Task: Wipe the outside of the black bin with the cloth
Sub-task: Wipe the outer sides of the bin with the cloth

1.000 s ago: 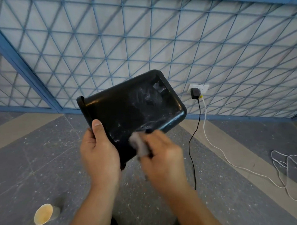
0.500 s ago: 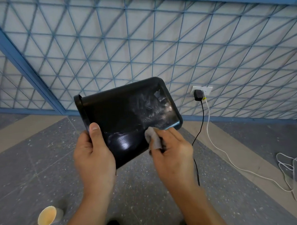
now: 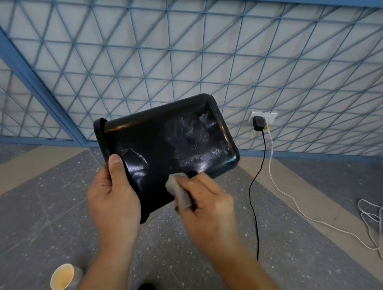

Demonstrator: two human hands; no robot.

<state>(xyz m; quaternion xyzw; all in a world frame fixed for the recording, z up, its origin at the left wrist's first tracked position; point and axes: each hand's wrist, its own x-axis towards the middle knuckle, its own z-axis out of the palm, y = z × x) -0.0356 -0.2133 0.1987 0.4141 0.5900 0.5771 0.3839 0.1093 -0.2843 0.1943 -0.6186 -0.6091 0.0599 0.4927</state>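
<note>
Blue lattice wall [image 3: 205, 57] behind. Glossy black plastic bin [image 3: 164, 150] held mid-air, rim end gripped by left hand [image 3: 114, 201]; small grey cloth [image 3: 179, 193] pinched at its lower edge by right hand [image 3: 208, 209]. Probably light, stiff, slick.

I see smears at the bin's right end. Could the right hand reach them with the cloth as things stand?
Probably yes. The right hand holds the cloth on the bin, nothing stands between it and the smears, and the left hand grips the other end.
</note>
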